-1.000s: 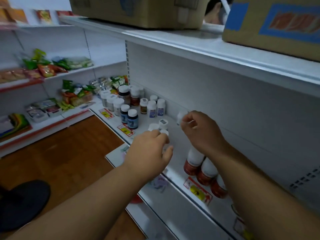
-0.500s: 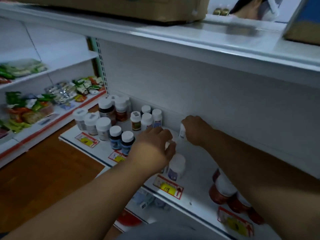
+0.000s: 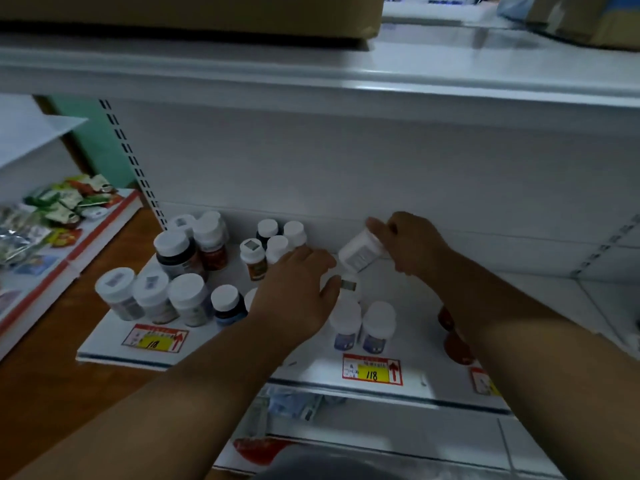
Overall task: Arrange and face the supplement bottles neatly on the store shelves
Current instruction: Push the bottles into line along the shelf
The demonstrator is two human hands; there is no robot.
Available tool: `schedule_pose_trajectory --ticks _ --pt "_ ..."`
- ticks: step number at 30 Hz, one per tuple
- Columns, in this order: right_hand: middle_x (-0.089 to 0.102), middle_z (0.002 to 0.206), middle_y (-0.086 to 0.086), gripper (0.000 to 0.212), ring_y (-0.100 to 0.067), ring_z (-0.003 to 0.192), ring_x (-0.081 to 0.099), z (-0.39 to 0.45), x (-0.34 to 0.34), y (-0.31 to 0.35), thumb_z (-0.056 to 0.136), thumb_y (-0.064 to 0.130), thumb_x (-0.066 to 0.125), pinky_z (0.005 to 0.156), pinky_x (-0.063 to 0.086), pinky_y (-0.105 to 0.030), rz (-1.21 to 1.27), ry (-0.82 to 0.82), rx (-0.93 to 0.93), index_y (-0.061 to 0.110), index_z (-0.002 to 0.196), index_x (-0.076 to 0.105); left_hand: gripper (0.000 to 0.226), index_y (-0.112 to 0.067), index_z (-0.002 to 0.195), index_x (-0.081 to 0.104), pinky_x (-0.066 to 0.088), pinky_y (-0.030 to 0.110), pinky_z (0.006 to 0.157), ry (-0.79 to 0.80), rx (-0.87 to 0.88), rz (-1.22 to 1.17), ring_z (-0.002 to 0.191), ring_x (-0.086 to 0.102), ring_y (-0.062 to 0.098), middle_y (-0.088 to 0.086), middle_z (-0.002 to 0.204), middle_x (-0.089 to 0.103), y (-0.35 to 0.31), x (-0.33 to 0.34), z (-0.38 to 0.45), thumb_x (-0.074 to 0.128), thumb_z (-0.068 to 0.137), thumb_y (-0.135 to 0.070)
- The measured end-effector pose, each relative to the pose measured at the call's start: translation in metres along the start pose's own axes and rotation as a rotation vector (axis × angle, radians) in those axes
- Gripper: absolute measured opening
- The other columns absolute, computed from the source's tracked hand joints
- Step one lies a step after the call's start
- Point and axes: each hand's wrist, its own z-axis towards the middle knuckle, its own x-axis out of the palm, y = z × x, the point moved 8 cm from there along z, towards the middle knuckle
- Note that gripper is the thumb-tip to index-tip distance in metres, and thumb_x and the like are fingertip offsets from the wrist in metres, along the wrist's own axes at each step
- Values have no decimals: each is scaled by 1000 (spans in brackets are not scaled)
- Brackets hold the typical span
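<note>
I see my right hand [image 3: 412, 245] holding a tilted white bottle [image 3: 362, 251]; at its 8 o'clock, my left hand [image 3: 294, 296] grips another bottle [image 3: 348, 284] on the shelf [image 3: 485, 306].

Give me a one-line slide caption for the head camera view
Right hand holds a tilted white bottle above the shelf while the left hand reaches among the supplement bottles.

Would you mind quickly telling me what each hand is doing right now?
Left hand: fingers curled onto a small white bottle standing on the shelf; grip partly hidden.
Right hand: holds a tilted white bottle lifted off the shelf.
</note>
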Motion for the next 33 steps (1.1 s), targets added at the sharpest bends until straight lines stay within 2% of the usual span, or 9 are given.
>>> schedule_pose_trajectory --ticks 2,6,9,12,17,22,25,29,33 --pt "66 67 -8 44 -21 44 65 -20 -7 -2 87 64 46 40 47 -26 263 3 69 20 87 52 26 -19 114 61 36 23 76 -4 1 -34 95 58 19 0 106 64 2 2 0 56 92 -33" --pt "64 93 -16 3 -30 59 70 -44 -17 2 95 24 50 53 59 -42 648 -10 85 25 97 52 28 -19 116 58 37 24 78 -28 -22 -128 95 57 16 -1 107 60 2 5 2 58 91 -32" --pt "58 105 -19 20 -30 68 71 -51 -25 3 93 5 47 64 61 -44 745 -66 67 23 96 55 32 -16 119 57 43 30 84 -15 -42 -181 100 55 19 3 112 58 0 13 3 60 90 -31" --pt "57 107 -19 16 -32 68 69 -58 -31 4 94 6 51 63 61 -41 791 -73 14 21 90 56 35 -17 122 55 42 31 87 10 -74 -199 106 53 20 3 117 55 -5 24 1 59 91 -31" --pt "61 107 -5 5 -15 71 68 -64 -44 -3 97 20 52 54 52 -19 556 -115 -118 24 97 53 36 -17 122 54 43 38 92 9 -107 -219 109 50 22 2 120 53 -15 34 -1 59 90 -32" --pt "58 104 18 25 2 90 57 -71 -59 -9 89 16 60 64 40 -4 265 -57 -222 34 106 55 47 -19 126 52 34 28 91 36 -59 -165 111 46 18 -1 122 52 -23 45 -4 63 86 -39" --pt "56 103 7 29 -4 88 54 -77 -62 -11 84 9 62 67 39 -11 100 0 -269 31 100 54 64 -21 133 46 27 28 96 85 43 -58 122 40 19 -1 134 47 -30 55 -5 64 80 -53" --pt "45 91 2 30 -11 76 45 -86 -37 -16 77 10 65 58 29 -17 -133 152 -276 29 94 49 99 -29 150 15 2 39 115 320 193 177 146 1 19 -2 161 5 -32 84 -5 49 72 -79" --pt "40 90 4 18 -16 77 47 -99 1 -20 82 22 64 61 31 -27 -276 222 -253 28 90 49 99 -30 153 5 -5 44 119 420 315 318 147 -13 24 5 161 -7 -35 104 -6 47 76 -75"
